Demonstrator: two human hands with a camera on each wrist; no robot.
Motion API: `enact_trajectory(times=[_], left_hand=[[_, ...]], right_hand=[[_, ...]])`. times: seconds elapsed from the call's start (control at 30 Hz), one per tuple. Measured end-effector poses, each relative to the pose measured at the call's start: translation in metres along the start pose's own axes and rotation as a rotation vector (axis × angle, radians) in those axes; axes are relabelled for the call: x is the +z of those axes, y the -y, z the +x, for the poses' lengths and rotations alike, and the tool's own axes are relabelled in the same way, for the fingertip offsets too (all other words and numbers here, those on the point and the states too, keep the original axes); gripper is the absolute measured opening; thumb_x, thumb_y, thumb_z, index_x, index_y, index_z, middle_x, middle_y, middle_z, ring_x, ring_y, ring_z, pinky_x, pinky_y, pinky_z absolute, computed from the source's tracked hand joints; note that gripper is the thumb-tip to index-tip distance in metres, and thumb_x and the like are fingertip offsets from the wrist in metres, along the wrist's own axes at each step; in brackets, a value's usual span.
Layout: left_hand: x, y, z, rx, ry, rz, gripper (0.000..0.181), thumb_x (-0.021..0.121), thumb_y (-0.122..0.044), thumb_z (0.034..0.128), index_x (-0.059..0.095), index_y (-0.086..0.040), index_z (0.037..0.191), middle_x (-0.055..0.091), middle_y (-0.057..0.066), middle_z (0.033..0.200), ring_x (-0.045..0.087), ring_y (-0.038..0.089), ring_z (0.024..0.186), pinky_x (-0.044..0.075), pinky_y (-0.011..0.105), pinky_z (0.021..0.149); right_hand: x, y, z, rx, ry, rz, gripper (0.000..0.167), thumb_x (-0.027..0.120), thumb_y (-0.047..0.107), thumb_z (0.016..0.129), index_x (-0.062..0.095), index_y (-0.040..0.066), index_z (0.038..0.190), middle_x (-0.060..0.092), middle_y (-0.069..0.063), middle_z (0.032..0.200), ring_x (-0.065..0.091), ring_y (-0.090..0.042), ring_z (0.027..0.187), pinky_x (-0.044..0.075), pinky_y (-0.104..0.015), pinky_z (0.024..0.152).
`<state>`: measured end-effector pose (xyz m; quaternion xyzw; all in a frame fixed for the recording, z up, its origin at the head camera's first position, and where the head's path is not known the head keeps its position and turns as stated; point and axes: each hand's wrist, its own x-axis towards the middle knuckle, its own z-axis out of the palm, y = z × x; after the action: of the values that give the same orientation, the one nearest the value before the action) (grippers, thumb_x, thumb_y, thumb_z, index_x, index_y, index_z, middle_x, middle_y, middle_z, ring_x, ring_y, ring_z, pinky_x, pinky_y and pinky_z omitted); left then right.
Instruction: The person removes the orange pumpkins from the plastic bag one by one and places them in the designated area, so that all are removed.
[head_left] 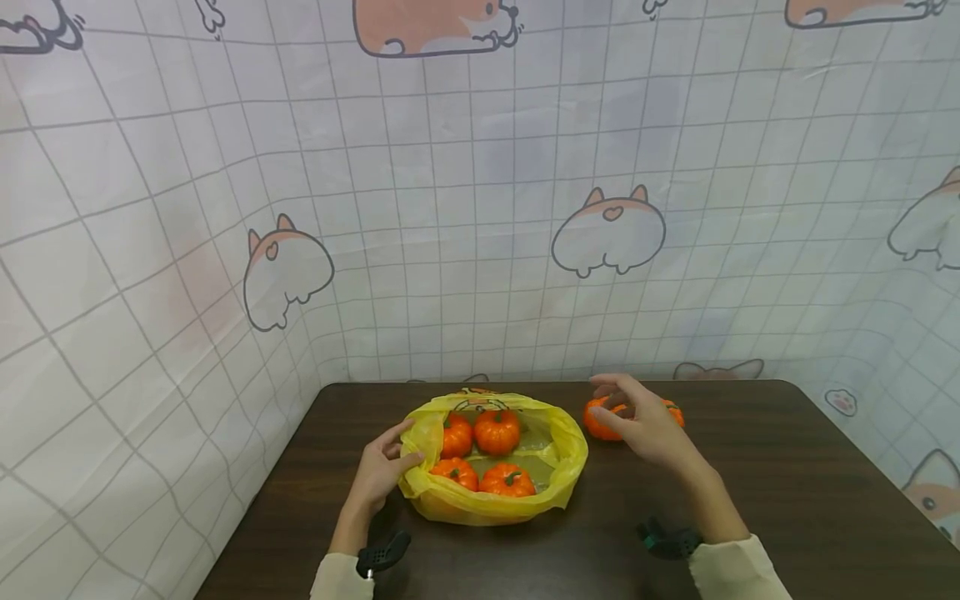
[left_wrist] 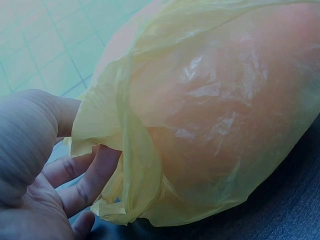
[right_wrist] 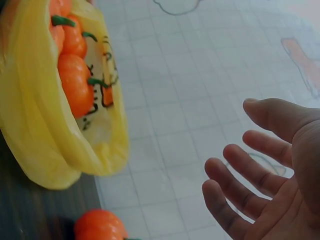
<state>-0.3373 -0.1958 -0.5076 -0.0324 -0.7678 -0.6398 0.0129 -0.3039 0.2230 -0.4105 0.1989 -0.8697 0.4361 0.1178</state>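
Note:
A yellow plastic bag (head_left: 491, 510) stands with its mouth wide on the dark table. Inside it lie several small orange pumpkins (head_left: 497, 432) with green stems. At the bag's left side, my left hand (head_left: 381, 471) pinches the rim between thumb and fingers; in the left wrist view, thin plastic (left_wrist: 102, 125) covers part of the fingertips. My right hand (head_left: 641, 425) hovers right of the bag, its fingers spread and loosely bent with nothing in them. Below and behind that hand are an orange pumpkin (head_left: 597, 421) and another pumpkin (head_left: 676, 412), both partly hidden.
The brown tabletop (head_left: 780, 483) reaches back to a white gridded cloth (head_left: 465, 250) with cartoon dogs, which hangs behind and along both sides. Black straps (head_left: 384, 552) sit at the wrists, next to pale sleeves (head_left: 738, 571).

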Motion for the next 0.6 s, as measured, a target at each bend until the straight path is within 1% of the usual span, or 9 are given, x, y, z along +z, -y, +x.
enact_trajectory(times=[0.13, 0.23, 0.3, 0.4, 0.5, 0.6], left_hand=[[0.000, -0.001, 0.000, -0.005, -0.004, 0.001, 0.061, 0.074, -0.006, 0.0924, 0.054, -0.016, 0.149, 0.074, 0.019, 0.113, 0.072, 0.021, 0.092, 0.061, 0.034, 0.074], [0.000, 0.000, 0.000, -0.009, -0.004, -0.001, 0.061, 0.073, -0.006, 0.0922, 0.054, -0.015, 0.149, 0.074, 0.020, 0.113, 0.072, 0.021, 0.092, 0.061, 0.034, 0.074], [0.001, 0.000, 0.000, -0.010, -0.004, -0.001, 0.061, 0.073, -0.005, 0.0923, 0.054, -0.015, 0.149, 0.074, 0.021, 0.114, 0.072, 0.021, 0.092, 0.061, 0.035, 0.074], [0.001, 0.000, 0.000, -0.010, -0.005, 0.005, 0.061, 0.073, -0.005, 0.0925, 0.054, -0.015, 0.150, 0.074, 0.022, 0.116, 0.072, 0.022, 0.095, 0.061, 0.036, 0.076], [0.001, 0.001, 0.000, -0.010, -0.005, 0.017, 0.061, 0.073, -0.006, 0.0927, 0.054, -0.016, 0.150, 0.073, 0.022, 0.118, 0.072, 0.023, 0.097, 0.061, 0.037, 0.078], [0.001, 0.001, 0.001, -0.009, -0.004, 0.024, 0.061, 0.073, -0.007, 0.0927, 0.054, -0.016, 0.150, 0.073, 0.021, 0.117, 0.072, 0.023, 0.097, 0.061, 0.038, 0.078]], right_hand=[[0.010, 0.004, 0.001, -0.021, 0.022, 0.009, 0.042, 0.067, 0.029, 0.100, 0.056, 0.017, 0.139, 0.063, -0.009, 0.124, 0.064, -0.025, 0.110, 0.054, -0.043, 0.094], [0.019, 0.006, 0.002, -0.026, 0.040, 0.015, 0.042, 0.068, 0.031, 0.100, 0.058, 0.018, 0.138, 0.064, -0.007, 0.123, 0.064, -0.024, 0.109, 0.054, -0.043, 0.093], [0.025, 0.007, 0.002, -0.030, 0.058, 0.023, 0.041, 0.068, 0.031, 0.100, 0.058, 0.018, 0.137, 0.064, -0.009, 0.123, 0.063, -0.023, 0.108, 0.054, -0.043, 0.092], [0.035, 0.009, 0.003, -0.023, 0.097, 0.032, 0.042, 0.069, 0.031, 0.099, 0.058, 0.018, 0.138, 0.063, -0.011, 0.124, 0.062, -0.020, 0.107, 0.054, -0.038, 0.091], [0.044, 0.010, 0.003, -0.011, 0.133, 0.042, 0.043, 0.069, 0.031, 0.099, 0.058, 0.018, 0.138, 0.063, -0.012, 0.126, 0.062, -0.020, 0.107, 0.054, -0.033, 0.087], [0.052, 0.010, 0.003, -0.011, 0.159, 0.047, 0.043, 0.071, 0.028, 0.098, 0.058, 0.017, 0.138, 0.062, -0.010, 0.125, 0.063, -0.023, 0.107, 0.054, -0.033, 0.087]])
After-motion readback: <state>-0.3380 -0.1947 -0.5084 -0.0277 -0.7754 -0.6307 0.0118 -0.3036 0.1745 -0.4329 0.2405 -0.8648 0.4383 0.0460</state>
